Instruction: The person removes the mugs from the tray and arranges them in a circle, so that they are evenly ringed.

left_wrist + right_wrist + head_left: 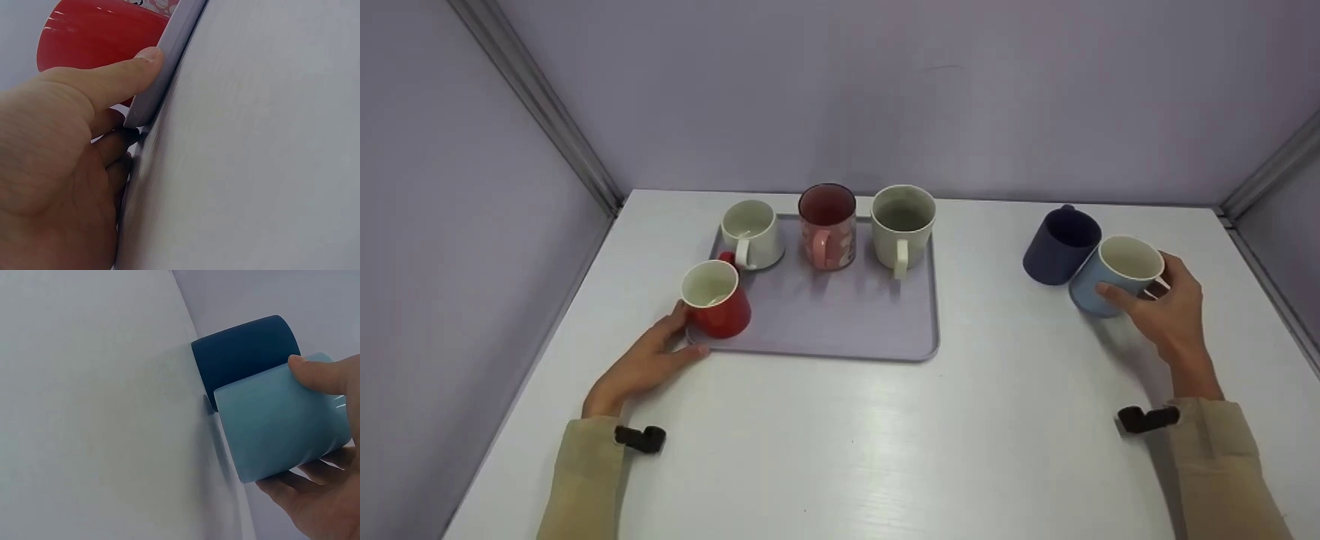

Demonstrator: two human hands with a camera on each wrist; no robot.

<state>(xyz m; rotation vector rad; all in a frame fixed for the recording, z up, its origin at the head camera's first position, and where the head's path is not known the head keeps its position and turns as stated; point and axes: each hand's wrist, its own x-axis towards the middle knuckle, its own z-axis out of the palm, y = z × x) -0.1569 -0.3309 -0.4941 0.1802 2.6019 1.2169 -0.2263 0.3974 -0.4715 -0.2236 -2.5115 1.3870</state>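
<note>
My right hand (1174,311) holds a light blue mug (281,422), thumb on its wall and fingers round its handle side. The mug seems just off the table, close beside a dark blue mug (1059,246). At the front left corner of the grey tray (840,330), my left hand (649,364) grips the tray: its thumb lies on the front edge, fingers curl in at the left edge. Right by those fingers stands a red mug (724,313), with a white-rimmed pale inside. The left fingertips are partly hidden behind the tray rim in the left wrist view.
Along the tray's back stand a white mug (763,244), a pink patterned mug (840,238) and a larger cream mug (885,244). The white table (840,450) meets a wall (847,90) at the back and side walls left and right.
</note>
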